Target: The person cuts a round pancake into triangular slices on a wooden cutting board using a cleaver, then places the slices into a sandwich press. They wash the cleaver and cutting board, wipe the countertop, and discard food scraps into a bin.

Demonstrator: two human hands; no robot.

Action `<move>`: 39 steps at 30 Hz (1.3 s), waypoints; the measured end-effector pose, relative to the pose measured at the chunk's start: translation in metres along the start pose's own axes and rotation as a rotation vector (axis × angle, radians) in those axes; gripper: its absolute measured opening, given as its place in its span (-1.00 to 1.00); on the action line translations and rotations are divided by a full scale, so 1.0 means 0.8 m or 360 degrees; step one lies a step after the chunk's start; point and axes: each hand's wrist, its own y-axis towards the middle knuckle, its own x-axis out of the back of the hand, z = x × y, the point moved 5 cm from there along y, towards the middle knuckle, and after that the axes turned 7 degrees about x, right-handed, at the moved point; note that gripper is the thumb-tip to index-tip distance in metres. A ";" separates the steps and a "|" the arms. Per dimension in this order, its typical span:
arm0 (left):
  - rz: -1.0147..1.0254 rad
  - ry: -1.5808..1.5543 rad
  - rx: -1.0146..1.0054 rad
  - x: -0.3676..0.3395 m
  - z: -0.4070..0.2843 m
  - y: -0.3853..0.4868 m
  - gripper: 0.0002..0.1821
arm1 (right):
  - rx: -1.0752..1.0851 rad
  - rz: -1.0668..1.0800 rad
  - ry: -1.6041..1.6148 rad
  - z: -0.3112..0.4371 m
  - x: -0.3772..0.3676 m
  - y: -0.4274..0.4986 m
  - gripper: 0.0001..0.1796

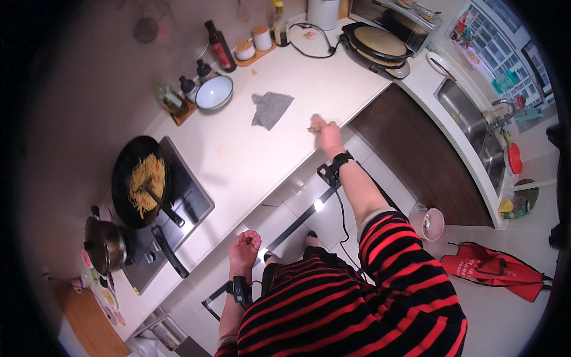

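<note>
My right hand (329, 134) is over the front part of the white countertop (241, 156), its fingers bent and slightly blurred. Whether it holds something small is unclear. My left hand (244, 251) hangs in front of the counter edge, palm up with the fingers curled. A dark patch shows in that palm; it may be shadow or a small thing. A grey cloth (271, 110) lies crumpled on the counter, to the left of my right hand. Further left, a black wok (119, 178) on the cooktop (196, 201) holds noodles (149, 178) and a dark spatula (163, 205).
A white bowl (214, 92), a dark bottle (221, 47) and lidded jars (262, 38) line the wall. An electric griddle (377, 47) stands near the sink (461, 111). The wok handle (171, 254) juts toward the counter edge. On the floor is a pink bin (427, 224).
</note>
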 end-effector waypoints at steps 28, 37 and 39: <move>0.1150 0.1401 0.0921 -0.605 0.350 0.281 -0.83 | -0.1001 -0.0979 0.1940 -0.182 0.331 -0.109 -0.51; 0.1251 0.1656 0.1138 -0.691 0.542 0.275 -0.87 | -0.1050 -0.1412 0.1805 -0.330 0.437 -0.159 -0.52; 0.1246 0.1681 0.1072 -0.712 0.590 0.284 -0.90 | -0.1011 -0.1403 0.1725 -0.378 0.459 -0.163 -0.52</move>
